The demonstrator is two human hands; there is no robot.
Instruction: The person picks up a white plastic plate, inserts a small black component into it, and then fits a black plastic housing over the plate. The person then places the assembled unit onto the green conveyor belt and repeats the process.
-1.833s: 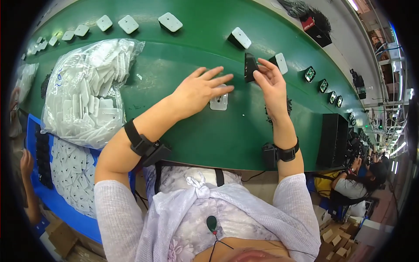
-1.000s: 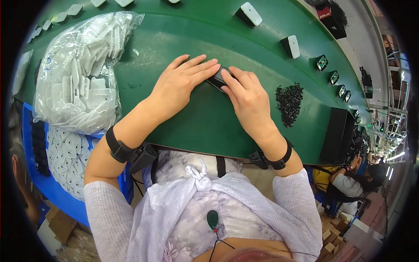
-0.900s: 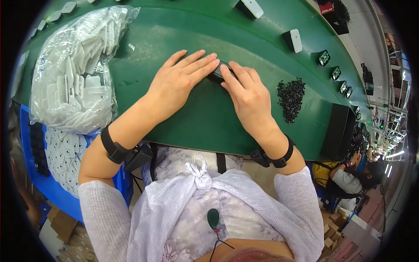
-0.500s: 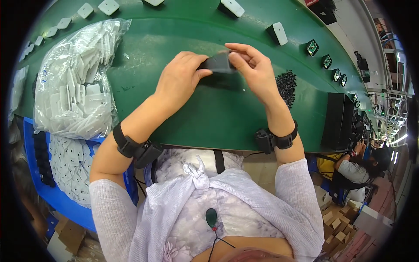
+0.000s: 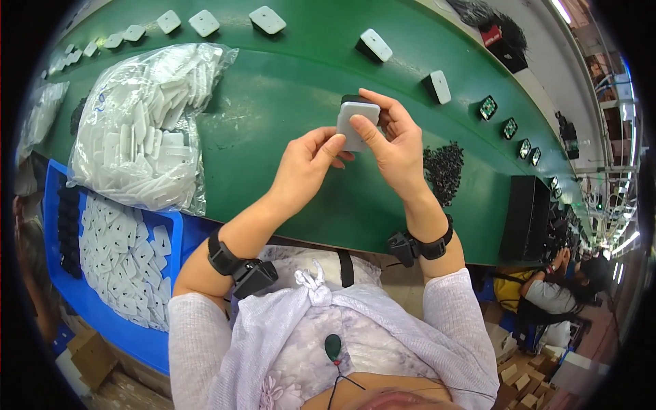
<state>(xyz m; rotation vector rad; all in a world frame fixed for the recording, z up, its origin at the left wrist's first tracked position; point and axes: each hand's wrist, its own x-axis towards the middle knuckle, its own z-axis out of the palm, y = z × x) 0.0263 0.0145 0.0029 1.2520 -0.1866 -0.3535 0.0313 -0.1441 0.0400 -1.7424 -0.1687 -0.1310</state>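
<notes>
A small black box with a white cover plate (image 5: 349, 121) is held up over the green table, its white face toward me and a strip of black casing showing at the top. My right hand (image 5: 398, 149) grips it, thumb pressed on the white face and fingers behind. At the box's lower left edge, my left hand (image 5: 305, 166) is closed, thumb and fingertips pinching there. To the right of my right hand lies a heap of small black parts (image 5: 443, 171).
On the left lie a clear bag of white plates (image 5: 147, 137) and a blue bin (image 5: 174, 260) with more plates. White-topped boxes (image 5: 374, 44) and open boxes with green boards (image 5: 488, 107) line the table's far side. A black carton (image 5: 526, 219) stands right; a person sits beyond.
The box has turned from its dark side to its white face and come upright. Both hands have moved with it; my left hand has shifted to its lower edge. The view has shifted too.
</notes>
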